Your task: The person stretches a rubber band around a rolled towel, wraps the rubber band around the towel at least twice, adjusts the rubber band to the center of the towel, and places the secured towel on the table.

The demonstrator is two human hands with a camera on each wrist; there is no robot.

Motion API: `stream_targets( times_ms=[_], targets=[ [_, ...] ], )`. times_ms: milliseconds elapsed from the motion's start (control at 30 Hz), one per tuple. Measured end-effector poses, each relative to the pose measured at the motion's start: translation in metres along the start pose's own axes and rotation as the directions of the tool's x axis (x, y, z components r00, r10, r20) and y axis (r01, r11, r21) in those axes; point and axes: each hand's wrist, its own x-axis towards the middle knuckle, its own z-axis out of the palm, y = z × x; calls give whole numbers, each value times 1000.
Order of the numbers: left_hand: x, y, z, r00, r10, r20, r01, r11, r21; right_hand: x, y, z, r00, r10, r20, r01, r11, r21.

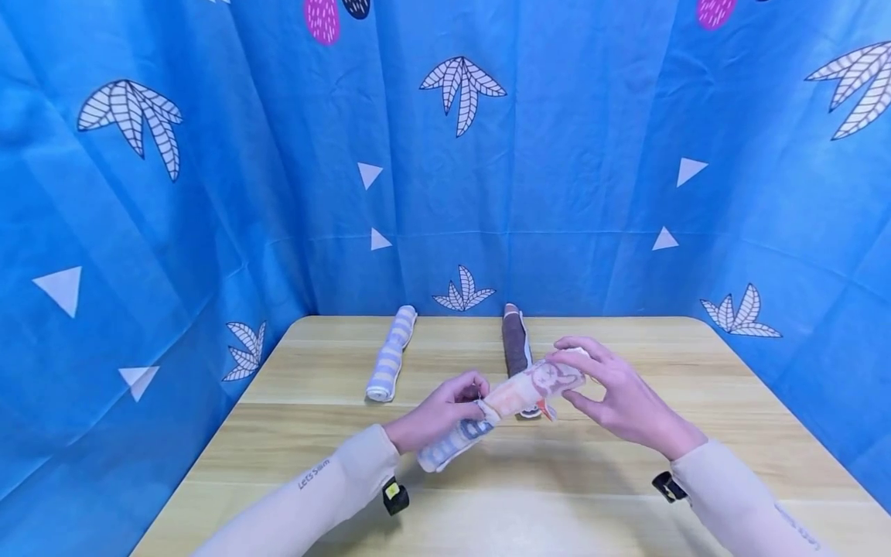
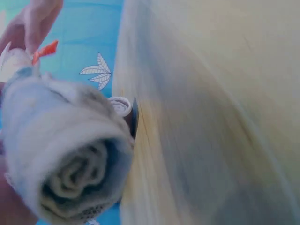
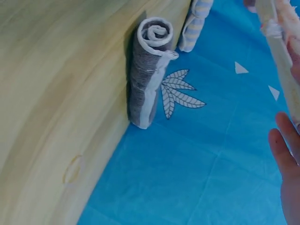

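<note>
Blue curtain [image 1: 592, 170], printed with leaf sprigs and white triangles, encloses one wood-grain table [image 1: 292, 472]. Rolled cloths counted: three. One striped roll [image 1: 391, 356] and one brown roll [image 1: 515, 344] lie well apart toward the table's far edge; the third, a patterned roll [image 1: 511, 396], is held aloft and slanted between two hands. Left hand [image 1: 442, 411]: fingers bent around its lower part. Right hand [image 1: 623, 391]: thumb and fingers grasping its upper end. One orange tab [image 1: 544, 408] projects from the patterned roll's side. Obstruction noted — seen from the head, the patterned roll hides part of the brown roll. Two pale sleeves [image 1: 348, 472]; one black wrist device [image 1: 395, 497] beneath each.
</note>
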Motion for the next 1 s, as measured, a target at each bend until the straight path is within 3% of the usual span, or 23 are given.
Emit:
stream_targets(
  times_ms=[133, 400, 500, 600, 633, 700, 800, 867, 1000],
  targets=[
    [-2, 0, -5, 998, -56, 37, 59, 992, -107, 2, -3, -3, 999, -31, 29, 31, 999, -11],
    [-4, -2, -7, 987, -111, 115, 137, 958, -254, 8, -6, -3, 988, -144, -59, 145, 989, 17],
    [-5, -2, -4, 994, -72, 79, 84, 982, -168, 8, -4, -2, 992, -110, -60, 113, 992, 50],
    [-7, -1, 1, 999, 29, 13, -30, 998, 54, 6, 0, 1, 997, -52, -64, 57, 995, 86],
    [-8, -1, 3, 997, 78, -1, -77, 984, 159, 5, 2, 2, 997, -36, -70, 43, 994, 97],
    [-10, 0, 6, 987, 161, -12, -147, 928, 342, 4, 4, 4, 996, -14, -85, 23, 994, 109],
    [-12, 0, 10, 965, 263, -3, -218, 804, 554, 3, 8, 7, 996, 8, -93, 2, 994, 112],
    [-13, 0, 12, 956, 293, 13, -236, 744, 625, 3, 8, 8, 996, 9, -90, 1, 994, 113],
    [-14, 1, 13, 949, 314, 31, -243, 665, 706, 3, 9, 10, 996, 8, -89, 1, 994, 105]
  ],
)
